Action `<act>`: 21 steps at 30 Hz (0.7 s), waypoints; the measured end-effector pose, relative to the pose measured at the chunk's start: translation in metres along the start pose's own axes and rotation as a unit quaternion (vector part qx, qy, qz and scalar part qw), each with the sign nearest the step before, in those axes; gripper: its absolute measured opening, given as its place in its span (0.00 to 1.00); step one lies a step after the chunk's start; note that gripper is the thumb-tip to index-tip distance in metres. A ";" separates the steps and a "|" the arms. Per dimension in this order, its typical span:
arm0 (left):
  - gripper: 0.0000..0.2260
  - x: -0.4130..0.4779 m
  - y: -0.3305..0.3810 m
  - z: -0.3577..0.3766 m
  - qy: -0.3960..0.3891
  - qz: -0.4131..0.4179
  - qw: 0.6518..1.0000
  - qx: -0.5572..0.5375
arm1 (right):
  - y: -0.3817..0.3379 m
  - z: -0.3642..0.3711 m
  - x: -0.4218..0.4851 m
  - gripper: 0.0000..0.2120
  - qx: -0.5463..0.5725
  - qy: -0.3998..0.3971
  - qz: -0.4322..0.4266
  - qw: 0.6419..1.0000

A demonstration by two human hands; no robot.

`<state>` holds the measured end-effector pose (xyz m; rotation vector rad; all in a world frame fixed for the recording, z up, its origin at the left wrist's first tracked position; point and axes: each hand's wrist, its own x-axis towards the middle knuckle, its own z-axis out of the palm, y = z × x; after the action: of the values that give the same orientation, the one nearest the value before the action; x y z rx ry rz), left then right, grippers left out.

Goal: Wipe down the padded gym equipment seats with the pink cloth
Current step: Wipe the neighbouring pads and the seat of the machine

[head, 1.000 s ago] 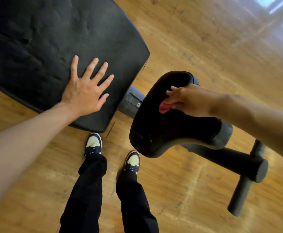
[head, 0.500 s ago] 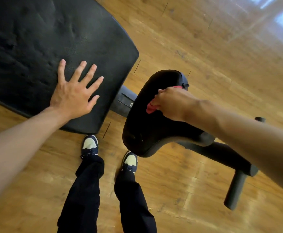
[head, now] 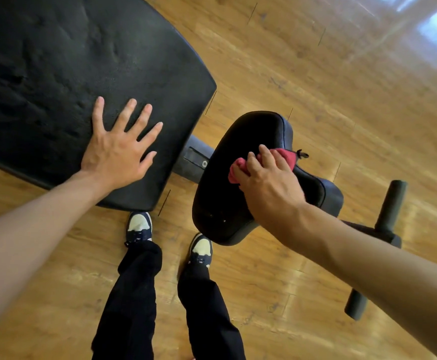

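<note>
Nearest the camera, two legs in dark trousers end in dark-and-cream shoes (head: 139, 227) planted on the wooden floor (head: 316, 81), toes just beside the equipment. Above them, the right hand (head: 266, 183) presses the pink cloth (head: 238, 167) onto the small padded seat (head: 238, 203); its grip is curled over the bunched fabric, fingers bent across the top with cloth showing on both sides of them. The left hand (head: 118, 152) lies flat on the large padded backrest (head: 82, 74), fingers spread and straight, holding nothing, apparently bracing the body. A metal bracket (head: 195, 159) joins the two pads, and foam-covered roller bars (head: 391, 203) stand out beyond the seat. The step in hand looks like wiping the small seat's top. To do it well, I judge the cloth should be spread flatter under the palm, drawn in overlapping strokes from the far rim toward the near edge, and carried over the curved sides and seams, where grime would gather. The large pad likely needs its own pass. No containers are in view.
</note>
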<state>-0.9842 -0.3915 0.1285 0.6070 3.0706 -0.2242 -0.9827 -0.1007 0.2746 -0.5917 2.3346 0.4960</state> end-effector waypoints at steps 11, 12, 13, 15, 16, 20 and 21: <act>0.28 -0.002 0.000 0.001 -0.015 -0.004 1.000 0.003 | -0.019 0.007 0.022 0.28 -0.022 0.011 0.022 0.999; 0.28 -0.001 0.000 0.000 -0.017 -0.002 1.000 0.002 | -0.020 0.013 0.015 0.27 -0.016 0.022 0.010 1.000; 0.29 -0.001 0.000 -0.001 -0.018 -0.002 1.000 0.000 | -0.021 0.023 0.000 0.27 -0.018 0.044 -0.005 0.999; 0.29 -0.001 0.000 -0.001 -0.023 -0.004 1.000 0.004 | -0.024 0.043 -0.041 0.27 -0.011 0.081 -0.054 0.995; 0.29 -0.001 0.000 -0.001 -0.026 -0.003 1.000 0.007 | -0.022 0.050 -0.056 0.27 -0.011 0.087 -0.081 0.993; 0.29 -0.001 -0.001 0.001 -0.023 -0.001 1.000 0.009 | -0.005 0.052 -0.051 0.27 -0.013 0.133 -0.098 0.986; 0.29 -0.001 -0.001 0.002 -0.020 -0.002 1.000 0.007 | -0.006 0.051 -0.045 0.28 -0.003 0.141 -0.067 0.988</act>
<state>-0.9838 -0.3924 0.1271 0.5907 3.0343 -0.2549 -0.9236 -0.0683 0.2684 -0.8635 2.5365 0.3775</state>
